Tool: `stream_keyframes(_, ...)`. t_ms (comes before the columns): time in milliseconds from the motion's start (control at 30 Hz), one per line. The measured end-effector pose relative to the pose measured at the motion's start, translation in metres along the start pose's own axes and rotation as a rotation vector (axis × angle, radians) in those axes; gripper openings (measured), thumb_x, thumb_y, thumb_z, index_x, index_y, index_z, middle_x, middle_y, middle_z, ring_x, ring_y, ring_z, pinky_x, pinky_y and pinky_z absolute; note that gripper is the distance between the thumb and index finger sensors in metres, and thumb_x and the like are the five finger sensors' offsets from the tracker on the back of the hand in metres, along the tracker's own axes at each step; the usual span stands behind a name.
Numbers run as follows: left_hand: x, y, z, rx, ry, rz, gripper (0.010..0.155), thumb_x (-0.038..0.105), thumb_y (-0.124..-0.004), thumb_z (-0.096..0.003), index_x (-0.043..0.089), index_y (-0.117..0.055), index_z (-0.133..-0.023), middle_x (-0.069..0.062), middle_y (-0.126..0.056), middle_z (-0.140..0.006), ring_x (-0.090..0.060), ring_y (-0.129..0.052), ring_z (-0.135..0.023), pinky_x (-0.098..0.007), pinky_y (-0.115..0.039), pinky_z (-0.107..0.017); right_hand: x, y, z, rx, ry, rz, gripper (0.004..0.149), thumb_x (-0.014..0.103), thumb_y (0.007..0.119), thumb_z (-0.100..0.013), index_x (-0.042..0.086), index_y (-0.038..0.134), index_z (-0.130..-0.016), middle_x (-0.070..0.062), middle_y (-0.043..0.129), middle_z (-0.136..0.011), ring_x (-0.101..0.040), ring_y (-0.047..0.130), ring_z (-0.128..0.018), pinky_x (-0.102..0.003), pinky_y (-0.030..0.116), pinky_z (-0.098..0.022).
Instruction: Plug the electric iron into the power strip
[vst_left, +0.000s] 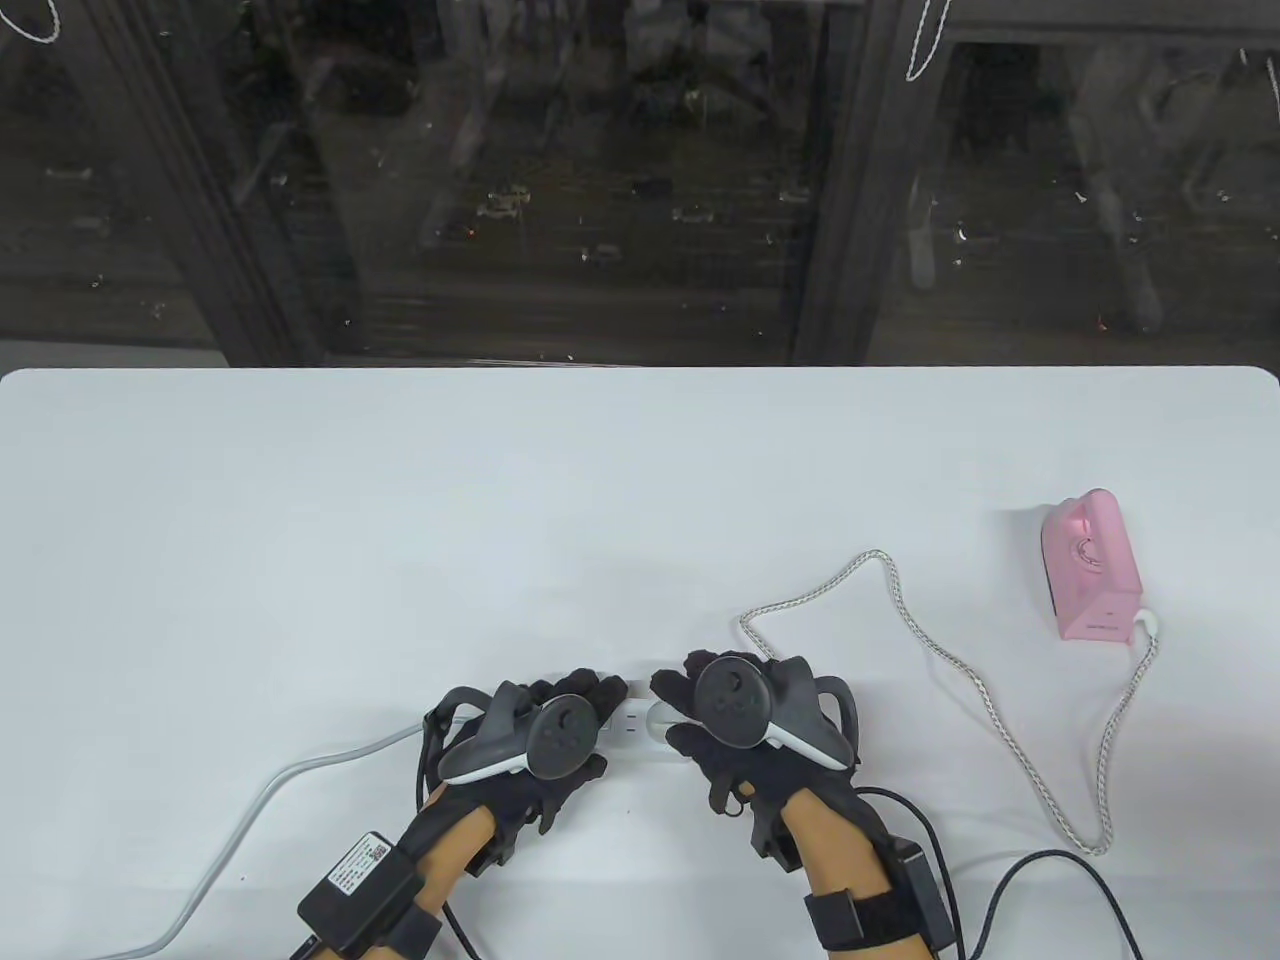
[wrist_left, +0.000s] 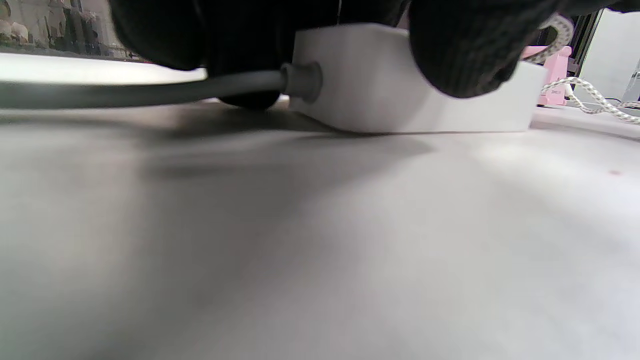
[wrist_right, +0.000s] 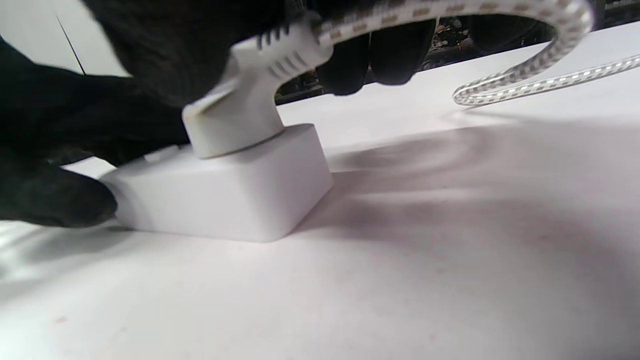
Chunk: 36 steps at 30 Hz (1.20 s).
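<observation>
The pink electric iron (vst_left: 1090, 565) stands at the right of the table. Its braided white cord (vst_left: 960, 670) loops across the table to my right hand (vst_left: 700, 705). The white power strip (vst_left: 632, 722) lies between my hands. My left hand (vst_left: 570, 715) grips the strip's left end and holds it down; in the left wrist view its fingers (wrist_left: 460, 50) lie over the strip (wrist_left: 390, 95). In the right wrist view my right hand grips the white plug (wrist_right: 240, 115), which sits slightly tilted on top of the strip (wrist_right: 225, 195). The prongs are hidden.
The strip's grey cable (vst_left: 260, 800) runs off to the front left edge of the white table (vst_left: 400, 520). Black glove wires (vst_left: 1040, 870) trail at the front right. A dark window wall stands behind the table's far edge.
</observation>
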<state>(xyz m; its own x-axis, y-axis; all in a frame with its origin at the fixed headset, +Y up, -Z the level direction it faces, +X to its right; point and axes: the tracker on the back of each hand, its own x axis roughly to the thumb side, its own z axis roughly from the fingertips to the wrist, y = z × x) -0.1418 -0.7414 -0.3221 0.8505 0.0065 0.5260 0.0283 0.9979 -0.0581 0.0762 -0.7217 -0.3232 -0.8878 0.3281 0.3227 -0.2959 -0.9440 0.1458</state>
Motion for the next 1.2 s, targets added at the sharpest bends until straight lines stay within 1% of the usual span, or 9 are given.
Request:
stream_keyframes(33,-0.001,0.002,0.001,0.003,-0.001,-0.006,0.08,0.053,-0.077,-0.0371,0.034,-0.048,-0.11,-0.005,-0.061,-0.114,-0.033,-0.078,-0.092,-0.057,-0.067,-0.068,-0.001,-0.001,0.0,-0.005,0.0,-0.008,0.071,0.053,0.081,-0.041,0.038,0.057,-0.106,-0.007,0.057,-0.115,-0.043,0.058,-0.104,-0.069,0.051,-0.072)
stream_keyframes(100,-0.008,0.009,0.003,0.044,0.006,0.0,0.081,0.055,-0.076,-0.0366,0.035,-0.049,-0.109,-0.005,-0.062,-0.114,-0.034,-0.076,-0.094,-0.058,-0.066,-0.068,-0.008,-0.011,0.004,-0.066,0.018,-0.023,0.076,0.057,0.08,-0.04,0.038,0.052,-0.109,-0.008,0.049,-0.118,-0.045,0.05,-0.107,-0.069,0.047,-0.073)
stream_keyframes(167,-0.016,0.016,0.007,0.084,0.021,0.021,0.08,0.056,-0.076,-0.0363,0.035,-0.051,-0.109,-0.005,-0.061,-0.114,-0.036,-0.069,-0.098,-0.059,-0.062,-0.07,-0.016,-0.018,0.007,-0.113,0.036,-0.03,0.079,0.06,0.079,-0.04,0.037,0.049,-0.11,-0.007,0.043,-0.12,-0.045,0.042,-0.11,-0.07,0.043,-0.074)
stream_keyframes(233,-0.029,0.026,0.013,0.16,0.046,0.017,0.08,0.057,-0.076,-0.0361,0.035,-0.052,-0.109,-0.005,-0.057,-0.116,-0.038,-0.058,-0.103,-0.061,-0.055,-0.072,-0.026,-0.025,0.009,-0.169,0.067,-0.037,0.081,0.062,0.078,-0.04,0.037,0.046,-0.11,-0.007,0.039,-0.121,-0.046,0.036,-0.11,-0.07,0.041,-0.074)
stream_keyframes(367,-0.051,0.039,0.024,0.25,0.108,-0.041,0.081,0.061,-0.074,-0.0353,0.036,-0.052,-0.11,-0.002,-0.047,-0.119,-0.038,-0.036,-0.108,-0.062,-0.038,-0.074,-0.044,-0.033,0.011,-0.224,0.138,-0.012,0.085,0.065,0.075,-0.04,0.037,0.039,-0.112,-0.007,0.026,-0.121,-0.045,0.022,-0.11,-0.069,0.032,-0.075)
stream_keyframes(467,-0.067,0.043,0.029,0.281,0.166,-0.039,0.083,0.062,-0.073,-0.0352,0.037,-0.048,-0.11,-0.002,-0.037,-0.121,-0.037,-0.021,-0.108,-0.062,-0.026,-0.073,-0.054,-0.034,0.012,-0.246,0.181,-0.001,0.088,0.067,0.073,-0.04,0.037,0.032,-0.112,-0.008,0.017,-0.12,-0.045,0.014,-0.108,-0.069,0.028,-0.074)
stream_keyframes(600,-0.088,0.045,0.036,0.3,0.247,-0.031,0.085,0.063,-0.071,-0.0357,0.038,-0.041,-0.112,-0.003,-0.027,-0.121,-0.036,-0.009,-0.106,-0.061,-0.016,-0.07,-0.066,-0.038,0.014,-0.278,0.235,-0.003,0.089,0.069,0.071,-0.041,0.04,0.026,-0.112,-0.008,0.007,-0.118,-0.046,0.008,-0.106,-0.069,0.023,-0.074)
stream_keyframes(833,-0.112,0.046,0.047,0.325,0.356,-0.018,0.089,0.065,-0.069,-0.036,0.04,-0.029,-0.112,-0.004,-0.015,-0.12,-0.035,0.002,-0.102,-0.06,-0.007,-0.067,-0.079,-0.043,0.018,-0.328,0.29,-0.022,0.089,0.068,0.07,-0.041,0.041,0.022,-0.111,-0.008,0.002,-0.117,-0.046,0.002,-0.104,-0.068,0.02,-0.073)
stream_keyframes(1200,-0.137,0.044,0.061,0.368,0.476,0.022,0.089,0.063,-0.069,-0.0365,0.04,-0.028,-0.112,-0.004,-0.016,-0.12,-0.035,0.002,-0.102,-0.06,-0.007,-0.067,-0.086,-0.043,0.024,-0.344,0.345,-0.031,0.088,0.067,0.07,-0.043,0.041,0.022,-0.111,-0.009,0.004,-0.117,-0.046,0.003,-0.104,-0.069,0.02,-0.072)
